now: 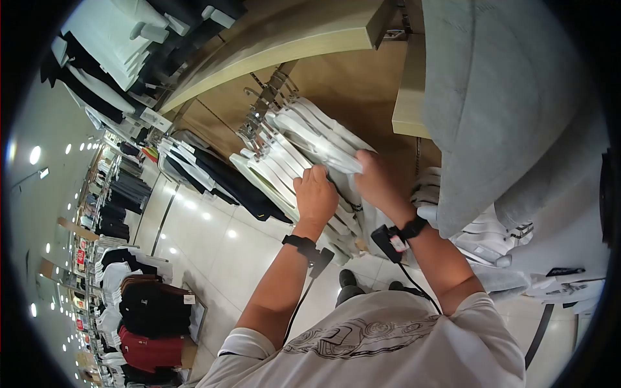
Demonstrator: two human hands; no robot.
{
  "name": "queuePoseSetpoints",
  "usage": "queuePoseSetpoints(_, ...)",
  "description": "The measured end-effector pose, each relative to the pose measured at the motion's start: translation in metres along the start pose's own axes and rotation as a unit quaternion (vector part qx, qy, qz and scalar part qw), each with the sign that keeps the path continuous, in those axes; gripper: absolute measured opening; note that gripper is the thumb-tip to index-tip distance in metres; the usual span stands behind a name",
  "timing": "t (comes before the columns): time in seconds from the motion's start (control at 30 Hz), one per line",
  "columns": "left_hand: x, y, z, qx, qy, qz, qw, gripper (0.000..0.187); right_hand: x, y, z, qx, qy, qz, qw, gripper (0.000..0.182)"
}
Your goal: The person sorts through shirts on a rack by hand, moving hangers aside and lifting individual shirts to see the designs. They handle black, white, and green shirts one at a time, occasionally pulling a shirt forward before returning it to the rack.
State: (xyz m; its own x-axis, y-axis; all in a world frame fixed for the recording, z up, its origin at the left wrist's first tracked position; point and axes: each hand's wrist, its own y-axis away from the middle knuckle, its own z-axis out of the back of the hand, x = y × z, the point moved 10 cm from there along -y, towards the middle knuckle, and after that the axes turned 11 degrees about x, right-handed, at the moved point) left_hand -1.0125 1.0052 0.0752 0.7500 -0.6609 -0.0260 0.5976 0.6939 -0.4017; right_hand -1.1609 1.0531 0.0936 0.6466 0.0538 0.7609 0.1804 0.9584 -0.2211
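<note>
A row of white and light garments (310,139) hangs on hangers from a rail under a wooden shelf. My left hand (316,196) is closed at the front edge of the row, its fingers curled at the shoulder of a white garment. Just to the right, my right hand (376,181) is closed on the shoulder of a light garment. It is slightly blurred, and its fingertips are partly hidden by the cloth. The metal hanger hooks (275,90) sit close together on the rail, above and behind both hands.
The wooden shelf (291,52) runs above the rail. Dark garments (226,181) hang to the left. A large grey garment (498,97) hangs close at the right. Further racks (155,310) stand at the lower left, across the tiled floor (213,239).
</note>
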Motion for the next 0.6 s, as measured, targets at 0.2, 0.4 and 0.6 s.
queuePoseSetpoints(0.2,0.0,-0.004,-0.002,0.003,-0.007,0.017,1.0,0.031,-0.052,-0.03,-0.079,0.007,-0.008,0.051,0.999,0.039)
queuePoseSetpoints(0.4,-0.001,-0.006,-0.004,0.04,-0.012,0.008,0.999,0.037,-0.094,-0.014,-0.127,0.086,-0.088,0.037,0.992,0.055)
queuePoseSetpoints(0.6,-0.008,-0.003,0.01,0.021,-0.007,-0.03,0.999,0.044,-0.136,0.016,-0.145,0.209,-0.042,-0.038,0.976,0.045)
